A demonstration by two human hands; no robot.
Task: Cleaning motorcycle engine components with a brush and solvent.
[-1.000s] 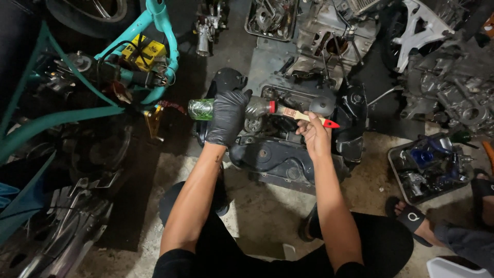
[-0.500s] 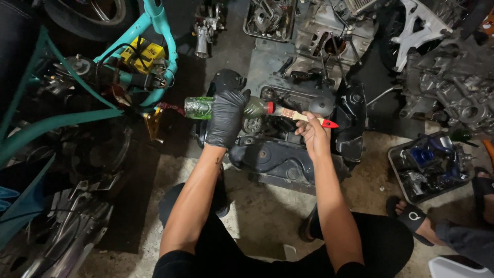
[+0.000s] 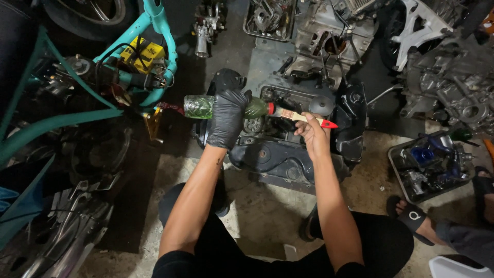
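We crouch over a dark engine case on the concrete floor. Our left hand, in a black glove, is closed around a green glass bottle, held on its side above the case with the neck pointing right. Our right hand, bare, is closed on the wooden handle of a paintbrush with a red tip; the brush end sits just beside the bottle's mouth, though we cannot tell whether they touch. We judge the bottle stiff, fragile and likely slick if oily, so the grip around its middle, where the glove gives friction, looks right. The brush looks light and easy to steer from mid-handle. A teal frame stands to the left, a tray of parts to the right, and another person's sandalled foot rests nearby.
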